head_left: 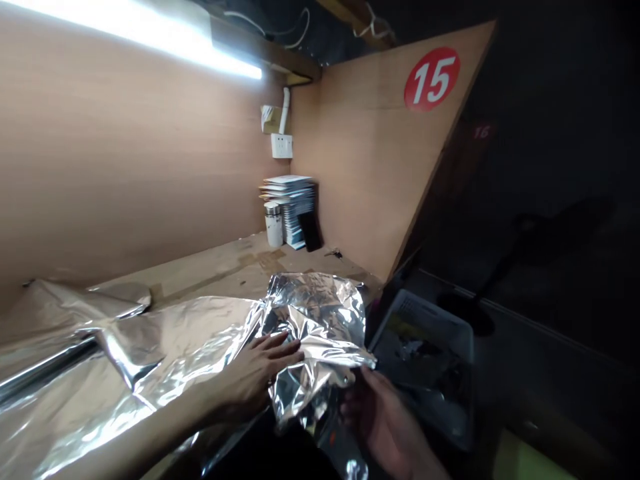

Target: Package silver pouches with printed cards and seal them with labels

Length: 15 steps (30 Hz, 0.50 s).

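A crumpled sheet of silver foil (320, 313) lies at the front of the bench, shiny and creased. My left hand (263, 367) rests flat on its left part, fingers stretched out. At the foil's lower right corner, my right hand (377, 413) is closed, the thumb against the edge and the other fingers curled beneath. A loose part of the foil hangs down between my hands over the bench's front. More silver foil (190, 347) spreads across the bench to the left, wrinkled and partly folded over itself.
A stack of envelopes (295, 200), a white bottle (273, 225), a black phone (310, 231) and keys (334, 253) stand or lie in the back corner. A plastic crate (465, 353) sits low on the right. A partition (365, 153) bounds the bench's right side.
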Motion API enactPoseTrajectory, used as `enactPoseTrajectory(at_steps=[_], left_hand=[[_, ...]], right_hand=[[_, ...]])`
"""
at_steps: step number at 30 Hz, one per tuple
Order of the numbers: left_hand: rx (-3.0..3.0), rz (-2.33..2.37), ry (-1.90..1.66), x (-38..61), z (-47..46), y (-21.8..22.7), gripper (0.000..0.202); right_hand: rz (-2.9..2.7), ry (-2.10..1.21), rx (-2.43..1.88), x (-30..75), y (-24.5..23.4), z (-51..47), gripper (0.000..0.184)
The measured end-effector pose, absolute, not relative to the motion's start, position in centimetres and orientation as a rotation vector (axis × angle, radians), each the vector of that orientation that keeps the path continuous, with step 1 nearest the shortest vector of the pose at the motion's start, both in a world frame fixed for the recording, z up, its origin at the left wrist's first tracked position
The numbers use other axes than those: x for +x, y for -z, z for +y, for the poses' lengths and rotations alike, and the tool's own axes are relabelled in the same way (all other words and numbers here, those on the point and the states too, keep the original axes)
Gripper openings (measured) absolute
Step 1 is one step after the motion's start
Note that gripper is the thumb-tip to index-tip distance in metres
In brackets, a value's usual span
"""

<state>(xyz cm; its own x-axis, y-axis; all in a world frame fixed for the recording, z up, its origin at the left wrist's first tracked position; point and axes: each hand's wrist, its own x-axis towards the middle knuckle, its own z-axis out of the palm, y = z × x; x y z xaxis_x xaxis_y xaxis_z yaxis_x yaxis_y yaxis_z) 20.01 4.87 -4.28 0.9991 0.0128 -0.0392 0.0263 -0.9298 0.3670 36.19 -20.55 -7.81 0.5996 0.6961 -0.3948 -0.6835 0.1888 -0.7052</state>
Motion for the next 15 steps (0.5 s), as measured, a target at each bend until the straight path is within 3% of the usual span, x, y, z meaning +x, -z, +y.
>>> enactPoseTrajectory(at_steps=[2,5,6,9,11,15], left_hand=[[2.588,0.037,0.05,20.5,5.4,2.8,0.052],[2.17,0.22,0.045,22.3,7.2,0.4,0.042],[2.009,0.342,0.043,23.1,8.0,-0.1,0.042],[1.692,0.674,0.03,25.8,9.9,0.2,0.051],[1.662,0.779,0.036,27.2,10.8,1.5,0.053],[1.73,0.833,0.047,28.4,11.8,3.4,0.051]], right_hand=[[-0.417,-0.7,-1.136,39.4,6.8,-21.3,0.057],[-0.996,-0.434,-1.438,44.3,5.5,-20.1,0.105],[-1.099,-0.409,-1.54,45.5,5.0,-18.9,0.113],[-1.175,-0.301,-1.894,46.7,3.3,-14.4,0.089],[-1.19,-0.041,-2.154,45.6,2.3,-11.7,0.073],[-1.734,0.327,-2.091,42.0,2.1,-8.7,0.076]])
